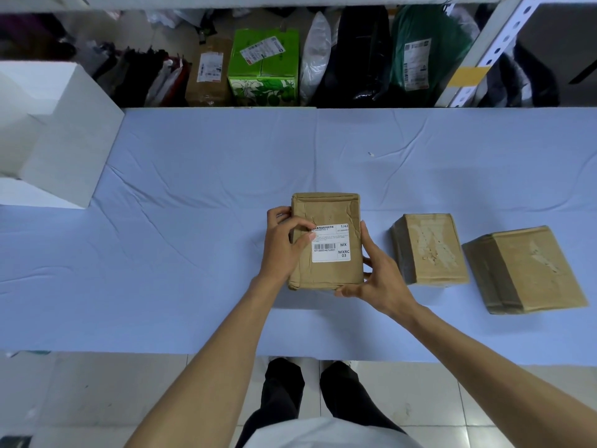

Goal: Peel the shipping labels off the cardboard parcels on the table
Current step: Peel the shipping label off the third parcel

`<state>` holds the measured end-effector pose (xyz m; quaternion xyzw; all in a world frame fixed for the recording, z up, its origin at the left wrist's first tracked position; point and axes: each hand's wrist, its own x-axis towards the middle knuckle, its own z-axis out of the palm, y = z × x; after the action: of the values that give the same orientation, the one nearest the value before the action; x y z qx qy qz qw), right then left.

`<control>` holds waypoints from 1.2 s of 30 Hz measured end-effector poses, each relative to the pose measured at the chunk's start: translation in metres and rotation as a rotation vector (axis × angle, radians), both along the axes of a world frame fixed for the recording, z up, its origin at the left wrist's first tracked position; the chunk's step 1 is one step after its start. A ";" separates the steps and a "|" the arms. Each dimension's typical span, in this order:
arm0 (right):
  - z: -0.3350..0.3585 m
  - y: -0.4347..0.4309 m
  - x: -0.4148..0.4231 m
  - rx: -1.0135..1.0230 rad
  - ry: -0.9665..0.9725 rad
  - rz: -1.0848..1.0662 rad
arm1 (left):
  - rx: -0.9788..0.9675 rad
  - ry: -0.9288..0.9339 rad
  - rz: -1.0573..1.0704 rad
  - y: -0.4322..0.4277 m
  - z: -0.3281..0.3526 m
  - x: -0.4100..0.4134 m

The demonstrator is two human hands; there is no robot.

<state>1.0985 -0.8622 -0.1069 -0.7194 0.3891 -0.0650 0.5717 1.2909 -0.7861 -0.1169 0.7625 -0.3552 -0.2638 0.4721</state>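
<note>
Fingers (302,225) of left hand (284,244) touch label (332,245) corner on held parcel (323,208).

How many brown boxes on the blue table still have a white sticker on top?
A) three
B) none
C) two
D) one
D: only the box in the hands carries a white label; the middle box and the far-right box show just torn patches on top.
</note>
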 end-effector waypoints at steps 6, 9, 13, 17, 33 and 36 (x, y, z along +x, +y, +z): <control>0.001 -0.001 0.000 -0.012 -0.013 0.008 | 0.086 -0.024 -0.049 -0.006 0.005 0.004; 0.000 0.000 0.000 -0.023 -0.001 0.014 | 0.102 -0.009 -0.073 -0.005 0.006 0.005; 0.002 -0.001 0.000 -0.040 0.019 0.025 | 0.051 0.007 0.024 0.000 0.009 0.003; 0.001 -0.001 0.000 -0.033 0.008 0.022 | 0.020 0.018 0.059 0.000 0.007 0.001; -0.002 -0.002 -0.001 -0.018 0.005 0.023 | 0.042 -0.084 0.084 -0.008 0.007 -0.009; -0.004 -0.001 -0.002 -0.024 0.008 0.020 | 0.032 -0.105 0.113 -0.011 0.006 -0.012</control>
<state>1.0964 -0.8637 -0.1109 -0.7303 0.3831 -0.0611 0.5623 1.2788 -0.7970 -0.1112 0.8015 -0.3316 -0.2020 0.4548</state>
